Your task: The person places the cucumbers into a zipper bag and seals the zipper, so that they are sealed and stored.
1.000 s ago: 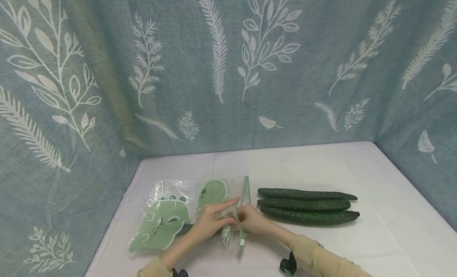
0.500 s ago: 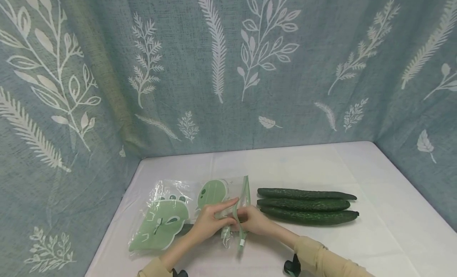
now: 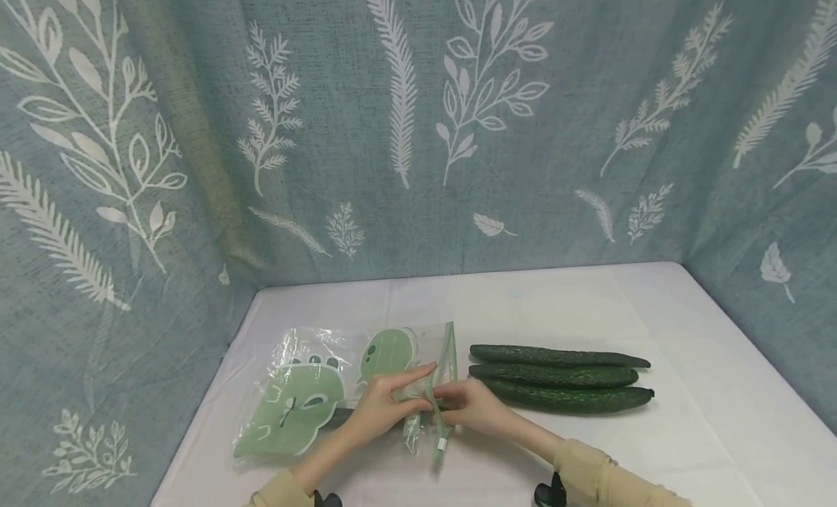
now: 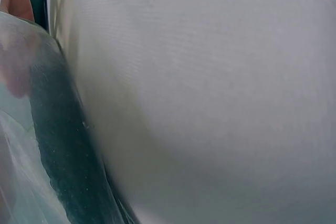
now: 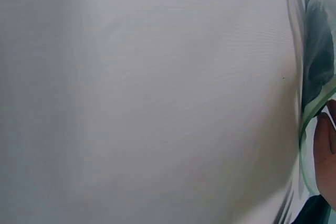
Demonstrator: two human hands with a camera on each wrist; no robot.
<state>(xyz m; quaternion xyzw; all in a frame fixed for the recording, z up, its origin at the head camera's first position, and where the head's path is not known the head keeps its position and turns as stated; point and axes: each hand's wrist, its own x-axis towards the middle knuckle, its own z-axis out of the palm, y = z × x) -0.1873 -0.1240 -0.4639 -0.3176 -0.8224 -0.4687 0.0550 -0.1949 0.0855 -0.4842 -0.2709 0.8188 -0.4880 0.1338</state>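
In the head view, a clear slider zip bag (image 3: 421,340) with green cartoon prints lies flat, its green-edged mouth facing right. My left hand (image 3: 382,405) grips the bag's upper layer by the mouth, index finger and thumb spread along the strip. Inside, along the near side, lies one dark green cucumber (image 4: 65,145), partly hidden by the print and the left hand. My right hand (image 3: 477,405) is at the mouth, its fingertips (image 5: 321,124) reaching in past the green strip near the cucumber's end; whether they touch it is hidden. The white slider (image 3: 442,444) sits at the near corner.
Three more cucumbers (image 3: 556,376) lie side by side, just right of the bag mouth and behind the right forearm. The white table (image 3: 523,303) ends against a blue-green leaf-patterned curtain (image 3: 418,224) at the back and sides.
My right hand has shifted slightly right and turned at the mouth, its wrist moving away to the right. The left hand and the bag have stayed nearly in place.
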